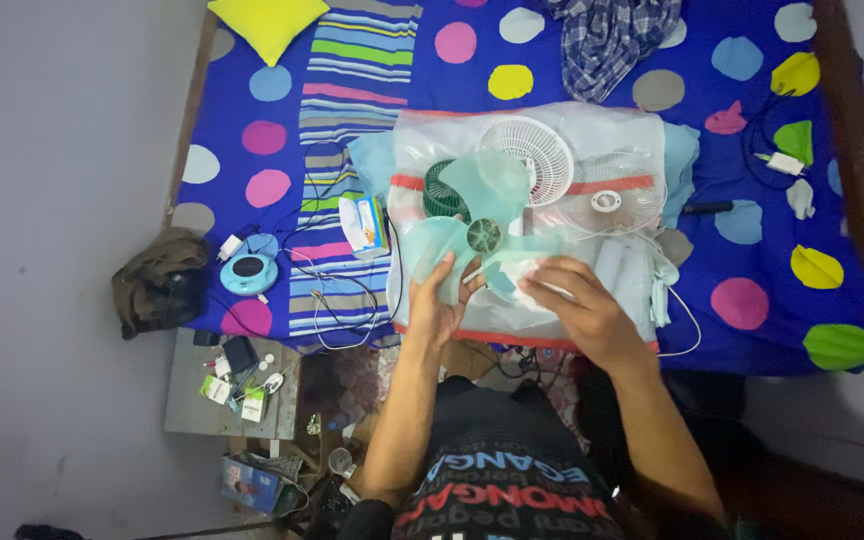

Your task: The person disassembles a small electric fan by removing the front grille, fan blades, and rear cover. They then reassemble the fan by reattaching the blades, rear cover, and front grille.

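Left hand (439,300): fingers curled around one pale green blade of the fan propeller (482,225) — grip closed. Right hand (577,305): fingers bent, pressed on another blade beside a white cloth (530,272); a full grasp cannot be confirmed. The propeller lies over a clear plastic sheet (632,130) — alongside the white fan grilles (537,155) and dark green motor housing (439,192) — on the polka-dot bedsheet (752,200).

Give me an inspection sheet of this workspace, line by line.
Surface: bed sheet, blue with coloured dots.
Job's things: translucent teal fan blade, white fan grilles on a clear plastic sheet.
Clutter: yellow pillow, checked cloth, round blue device.
Grippers: left hand holds the blade; right hand touches it.
Cables: black cable on the striped cloth.
Surroundings: grey floor, small boxes.
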